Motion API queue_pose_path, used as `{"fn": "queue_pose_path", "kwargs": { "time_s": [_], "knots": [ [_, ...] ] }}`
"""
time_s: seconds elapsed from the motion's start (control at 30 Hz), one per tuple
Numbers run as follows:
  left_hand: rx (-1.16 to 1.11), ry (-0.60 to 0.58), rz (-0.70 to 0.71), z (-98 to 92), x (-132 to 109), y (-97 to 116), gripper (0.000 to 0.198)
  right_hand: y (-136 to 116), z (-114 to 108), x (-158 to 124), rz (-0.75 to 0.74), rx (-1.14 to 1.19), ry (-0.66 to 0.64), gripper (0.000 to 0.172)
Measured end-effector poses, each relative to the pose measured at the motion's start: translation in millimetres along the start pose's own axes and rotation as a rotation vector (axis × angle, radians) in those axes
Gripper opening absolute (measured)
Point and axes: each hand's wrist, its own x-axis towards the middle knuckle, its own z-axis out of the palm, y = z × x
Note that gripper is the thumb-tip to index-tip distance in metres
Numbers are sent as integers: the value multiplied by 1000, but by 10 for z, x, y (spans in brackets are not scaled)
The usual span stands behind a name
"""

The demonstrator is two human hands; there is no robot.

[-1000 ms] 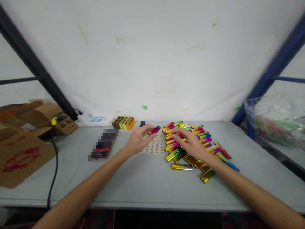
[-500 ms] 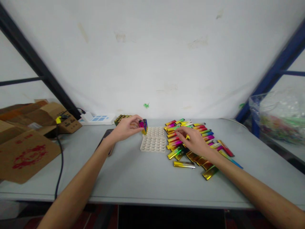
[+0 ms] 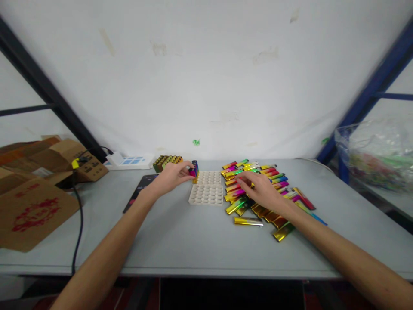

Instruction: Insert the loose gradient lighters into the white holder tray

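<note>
My left hand point(image 3: 176, 174) pinches a shiny blue, purple and gold lighter point(image 3: 194, 173) standing upright at the left edge of a white tray point(image 3: 206, 200). More dark lighter tops show beside its fingertips. The tray has rows of small oval holes, mostly bare. Over a loose pile of foil-coloured lighters point(image 3: 237, 206), my right hand point(image 3: 256, 187) has its fingers curled, thumb and forefinger closed on a lighter at the pile's left side. The palm and wrist hide part of the pile.
A block of upright lighters point(image 3: 166, 160) stands behind my left hand. A phone point(image 3: 137, 191), a power strip point(image 3: 138, 162) and an open cardboard box point(image 3: 38, 206) with a black cable point(image 3: 79, 219) lie left. A clear plastic bag point(image 3: 377, 155) is at the far right.
My left hand has shifted slightly down beside the row of upright lighters, and more of the phone and the block behind shows. My right hand stays over the pile. The view has shifted slightly.
</note>
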Motion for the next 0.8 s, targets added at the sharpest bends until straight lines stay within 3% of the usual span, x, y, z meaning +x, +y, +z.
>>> {"fn": "queue_pose_path", "kwargs": {
  "time_s": [0.43,0.6,0.8],
  "knots": [
    [164,-135,34,-156,-33,125,24,16,-83,28,-26,-52,-4,16],
    [121,-166,-29,-107,-7,99,31,37,-102,31,-27,-91,8,19],
    [55,-118,-54,-12,-3,111,37,217,-189,63,26,-137,86,20]
  ]
}}
